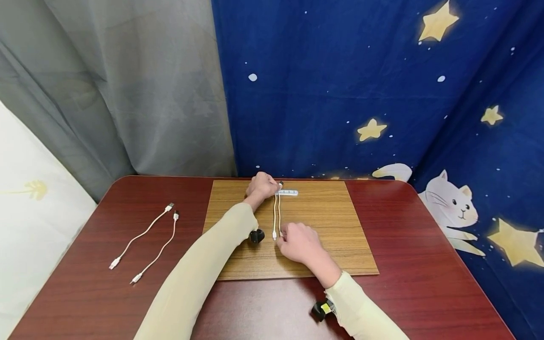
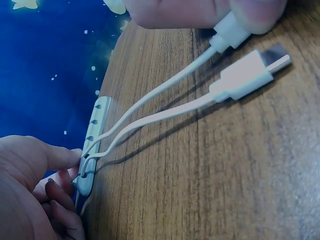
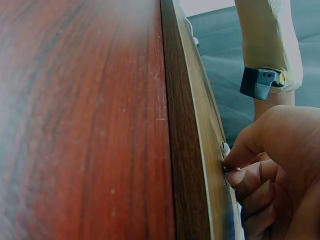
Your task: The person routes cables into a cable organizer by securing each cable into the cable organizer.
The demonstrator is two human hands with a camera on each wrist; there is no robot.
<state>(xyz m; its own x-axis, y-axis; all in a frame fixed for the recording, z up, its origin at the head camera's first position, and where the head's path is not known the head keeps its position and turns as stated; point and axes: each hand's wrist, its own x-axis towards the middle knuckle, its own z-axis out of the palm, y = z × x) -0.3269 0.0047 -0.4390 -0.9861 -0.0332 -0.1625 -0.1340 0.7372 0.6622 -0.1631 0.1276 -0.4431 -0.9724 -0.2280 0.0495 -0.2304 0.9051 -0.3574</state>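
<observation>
Two white USB cables run side by side down the wooden board, from a pale cable clip (image 2: 95, 131) with several slots. My left hand (image 1: 261, 185) is at the clip's left end, pinching one cable (image 2: 150, 95) between thumb and fingers beside a slot. Lower on the board, my right hand (image 1: 301, 242) pinches that same cable's small connector (image 2: 231, 31), so the cable spans both hands. The other cable's connector (image 2: 247, 75), with a bare metal tip, lies free beside the right fingers. That cable passes into the clip's end slot.
Two more white USB cables (image 1: 146, 231) (image 1: 163, 246) lie on the red-brown table (image 1: 85, 264), left of the wooden board (image 1: 331, 226). Curtains (image 1: 297, 94) hang behind the table's back edge. A black wrist camera (image 1: 257, 236) sits under the left forearm.
</observation>
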